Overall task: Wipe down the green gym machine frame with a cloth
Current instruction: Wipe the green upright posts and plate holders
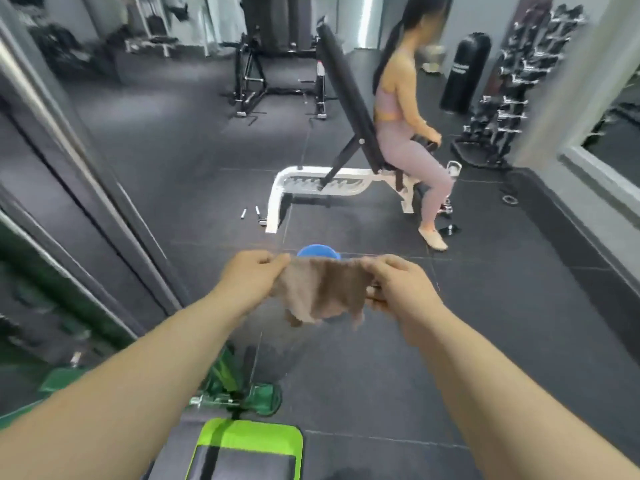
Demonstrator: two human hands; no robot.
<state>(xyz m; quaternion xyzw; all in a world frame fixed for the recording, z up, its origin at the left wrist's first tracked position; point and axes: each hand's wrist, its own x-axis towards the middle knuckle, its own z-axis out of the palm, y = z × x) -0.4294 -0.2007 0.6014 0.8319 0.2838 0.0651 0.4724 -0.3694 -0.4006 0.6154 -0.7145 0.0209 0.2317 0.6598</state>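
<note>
**Both hands stretch the cloth out in mid-air**

Your left hand (254,277) reaches forward with the forearm running up from the 7 o'clock corner, knuckles up, thumb and fingertips pinching the cloth's (323,292) top left corner. Your right hand (398,284) mirrors it, its forearm coming in from 5 o'clock, fingers curled over and pinching the top right corner, with a fold of fabric bunched under the palm. Both wrists sit at about the same height, so the upper edge of the cloth runs nearly level between them.

The brownish cloth hangs loose below that edge, its lower hem ragged and uneven, touching nothing but your fingers. Right behind its top edge, at 12 o'clock from your hands, the rim of a blue round object (317,251) peeks out on the dark floor (485,341); what it is cannot be told.

The green gym machine frame (239,393) lies below your hands, at 6 to 7 o'clock, well apart from the cloth: a green base bracket on the floor, a lime-edged pad (246,448) at the bottom edge, and more green framing blurred along the left side at 9 o'clock.

Farther out, at 1 o'clock, a person (405,126) sits on a white-framed incline bench (346,140). A dumbbell rack (505,98) stands at 2 o'clock.
</note>
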